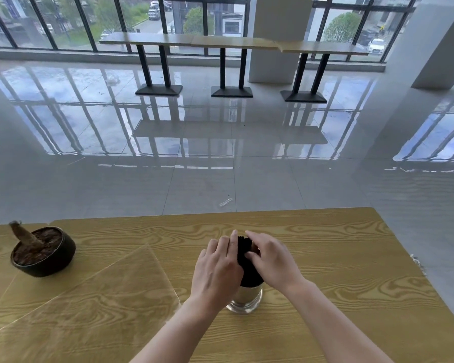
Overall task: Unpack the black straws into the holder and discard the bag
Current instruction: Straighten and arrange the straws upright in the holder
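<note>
A bundle of black straws (248, 268) stands upright in a clear glass holder (244, 299) on the wooden table (325, 258). My left hand (218, 268) presses flat against the left side of the bundle. From the right, my right hand (270, 258) lies over the straws' top and side, fingers touching them. Both hands cup the bundle between them. A clear, flat plastic bag (89, 297) lies on the table to the left of the holder, apart from both hands.
A dark bowl-shaped pot (43, 254) with soil and a brown stump stands at the table's left. Beyond the table's far edge lie a glossy tiled floor, a small clear scrap (226, 202) on it, and high tables by the windows.
</note>
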